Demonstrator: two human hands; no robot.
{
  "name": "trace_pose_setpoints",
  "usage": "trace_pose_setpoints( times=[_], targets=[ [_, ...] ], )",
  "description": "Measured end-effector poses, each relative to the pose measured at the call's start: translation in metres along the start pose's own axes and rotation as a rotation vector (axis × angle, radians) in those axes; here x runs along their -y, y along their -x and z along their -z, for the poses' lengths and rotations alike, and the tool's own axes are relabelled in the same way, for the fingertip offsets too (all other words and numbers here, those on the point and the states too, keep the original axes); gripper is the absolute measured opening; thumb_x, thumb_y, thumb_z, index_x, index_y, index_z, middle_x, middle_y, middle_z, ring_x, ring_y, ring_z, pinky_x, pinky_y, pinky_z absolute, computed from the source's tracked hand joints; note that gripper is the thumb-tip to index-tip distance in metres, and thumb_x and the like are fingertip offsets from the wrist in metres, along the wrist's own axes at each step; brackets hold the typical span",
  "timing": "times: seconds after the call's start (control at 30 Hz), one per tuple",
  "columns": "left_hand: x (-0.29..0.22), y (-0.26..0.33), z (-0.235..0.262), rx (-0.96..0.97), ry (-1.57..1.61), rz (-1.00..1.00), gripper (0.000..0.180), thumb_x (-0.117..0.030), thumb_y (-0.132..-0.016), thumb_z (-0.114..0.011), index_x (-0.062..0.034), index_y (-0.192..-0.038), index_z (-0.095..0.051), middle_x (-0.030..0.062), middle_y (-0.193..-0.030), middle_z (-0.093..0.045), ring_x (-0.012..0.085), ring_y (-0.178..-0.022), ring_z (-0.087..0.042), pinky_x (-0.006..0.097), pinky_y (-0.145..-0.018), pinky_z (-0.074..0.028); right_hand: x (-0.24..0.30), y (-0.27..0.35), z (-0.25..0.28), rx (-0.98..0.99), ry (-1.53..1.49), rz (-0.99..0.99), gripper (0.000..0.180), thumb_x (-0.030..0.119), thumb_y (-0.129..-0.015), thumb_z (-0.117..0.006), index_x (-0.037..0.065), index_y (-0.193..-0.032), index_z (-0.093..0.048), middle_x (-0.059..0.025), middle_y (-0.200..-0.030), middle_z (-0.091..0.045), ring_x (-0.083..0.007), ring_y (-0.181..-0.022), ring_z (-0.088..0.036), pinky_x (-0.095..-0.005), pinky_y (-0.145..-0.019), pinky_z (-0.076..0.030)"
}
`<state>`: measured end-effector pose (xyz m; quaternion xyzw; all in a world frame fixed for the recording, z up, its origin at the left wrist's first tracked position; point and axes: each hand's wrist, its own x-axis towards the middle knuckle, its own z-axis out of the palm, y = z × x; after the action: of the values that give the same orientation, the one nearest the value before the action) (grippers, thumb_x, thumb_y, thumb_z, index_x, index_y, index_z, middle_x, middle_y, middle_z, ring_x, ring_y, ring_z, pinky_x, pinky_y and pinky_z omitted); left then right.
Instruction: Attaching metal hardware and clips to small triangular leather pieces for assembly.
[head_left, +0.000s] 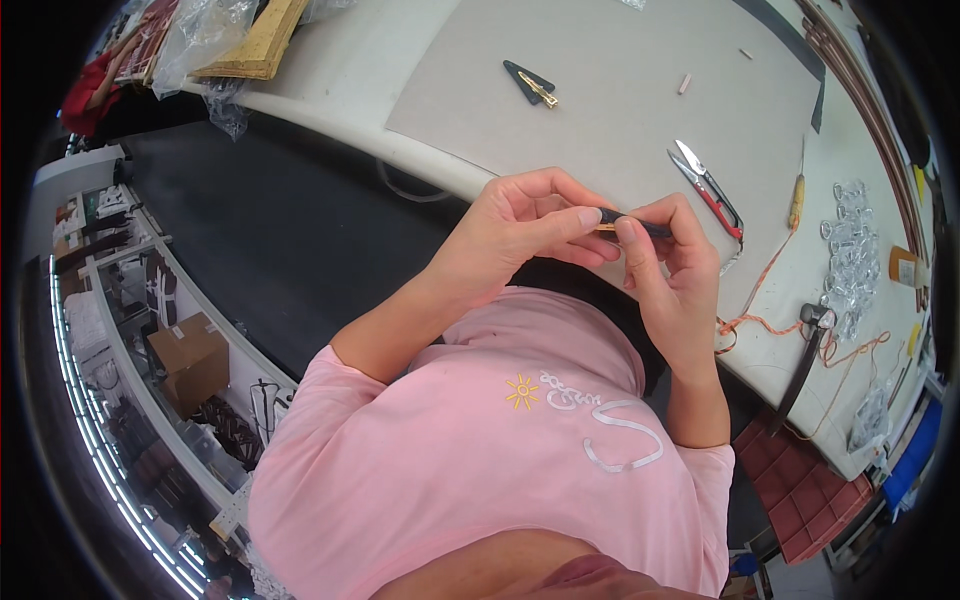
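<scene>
My left hand (525,222) and my right hand (672,265) meet in front of my chest, at the near edge of the table. Between them they pinch a small black piece with a gold metal part (610,215), thumbs on top. Fingers cover much of it, so its full shape is hidden. Farther off on the table lies a black triangular piece (518,75) with a gold metal clip (538,90) across it. Red-handled thread snips (712,196) rest just beyond my right hand, blades apart.
A grey mat (600,110) covers much of the white table. An awl with a yellow handle (797,200), orange cord (757,320), a hammer (802,365) and clear plastic packets (850,245) lie at the right. A cardboard box (190,360) stands on shelving at the left.
</scene>
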<state>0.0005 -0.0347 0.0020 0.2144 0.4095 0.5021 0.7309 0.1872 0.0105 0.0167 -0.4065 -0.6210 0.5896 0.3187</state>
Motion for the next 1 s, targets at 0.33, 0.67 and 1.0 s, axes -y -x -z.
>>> trace_pose_setpoints(
  times=[0.33,0.67,1.0],
  targets=[
    [0.004,0.002,0.004,-0.017,0.061,0.0,0.011,-0.009,-0.097,-0.064,-0.0011,-0.103,-0.067,0.011,-0.097,-0.072,0.0166,-0.085,-0.073,0.031,-0.08,-0.062,-0.001,0.002,-0.003,0.015,0.003,-0.016,0.011,0.005,-0.098,-0.063,-0.002,-0.094,-0.056,-0.0051,-0.079,-0.064,-0.007,-0.064,-0.061,-0.0208,-0.056,-0.049],
    [0.013,0.001,-0.001,-0.076,-0.013,-0.19,0.005,-0.006,-0.095,-0.064,-0.0017,-0.095,-0.064,0.0071,-0.091,-0.07,0.0107,-0.079,-0.069,0.027,-0.076,-0.06,-0.006,-0.001,-0.014,0.01,-0.003,0.003,0.011,0.005,-0.099,-0.061,-0.002,-0.094,-0.054,-0.0051,-0.075,-0.064,-0.0074,-0.063,-0.061,-0.0232,-0.056,-0.053],
    [0.0,0.003,0.002,-0.04,0.006,-0.125,0.016,-0.008,-0.096,-0.065,0.0009,-0.11,-0.068,0.0068,-0.093,-0.071,0.0107,-0.082,-0.07,0.025,-0.08,-0.057,-0.008,-0.004,-0.013,0.006,-0.186,0.017,0.009,0.006,-0.102,-0.057,-0.001,-0.099,-0.053,-0.0056,-0.08,-0.063,-0.0072,-0.067,-0.06,-0.0234,-0.059,-0.053]
  ],
)
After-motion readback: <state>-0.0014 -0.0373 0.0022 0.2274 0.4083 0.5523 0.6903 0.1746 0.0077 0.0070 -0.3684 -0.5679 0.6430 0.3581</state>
